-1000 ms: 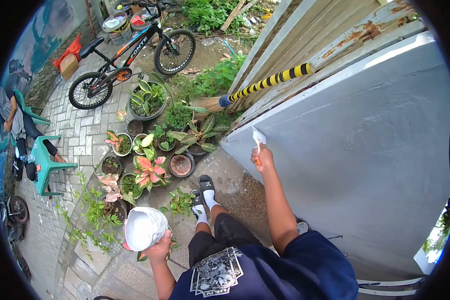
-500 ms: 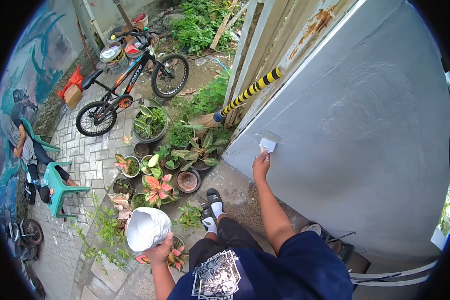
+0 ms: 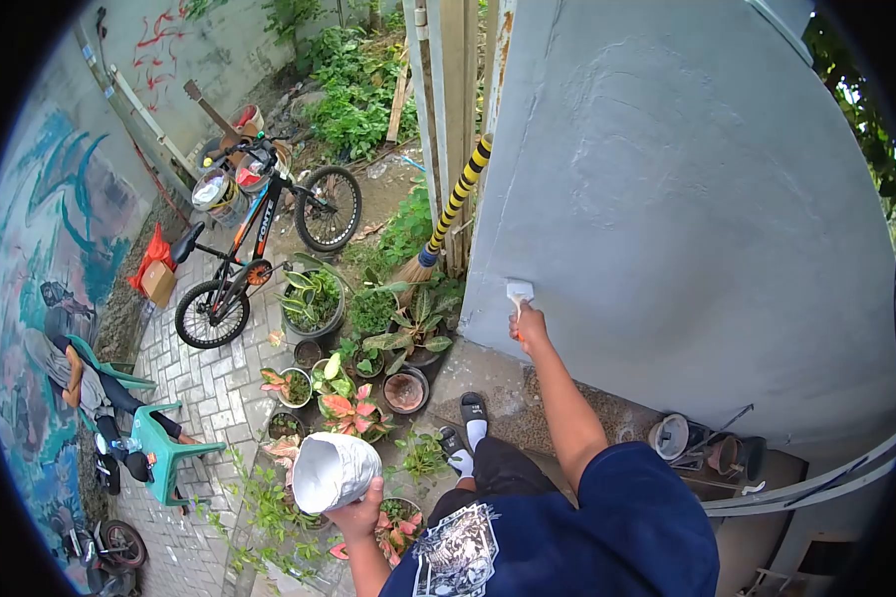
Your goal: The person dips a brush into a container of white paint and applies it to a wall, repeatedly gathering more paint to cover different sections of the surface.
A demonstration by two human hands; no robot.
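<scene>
My right hand (image 3: 529,326) is closed around the handle of a paintbrush (image 3: 519,290), whose white-coated bristles are against the grey wall (image 3: 707,219) near its left edge. Lower down, my left hand (image 3: 363,510) grips a white paint container (image 3: 338,476) from its right side. The container's wide mouth tilts to the left, and its inside looks white. How much paint it holds cannot be made out.
Potted plants (image 3: 355,410) crowd the ground left of my feet. A broom (image 3: 456,204) with a striped handle leans by the wall's edge. Farther off are a bicycle (image 3: 259,234), a green table (image 3: 164,453) and a seated person (image 3: 65,373). Buckets (image 3: 670,436) stand at lower right.
The camera view has turned, shifting the scene. On the wall, the paintbrush has moved closer to the left edge and lower corner. Both hands keep their holds.
</scene>
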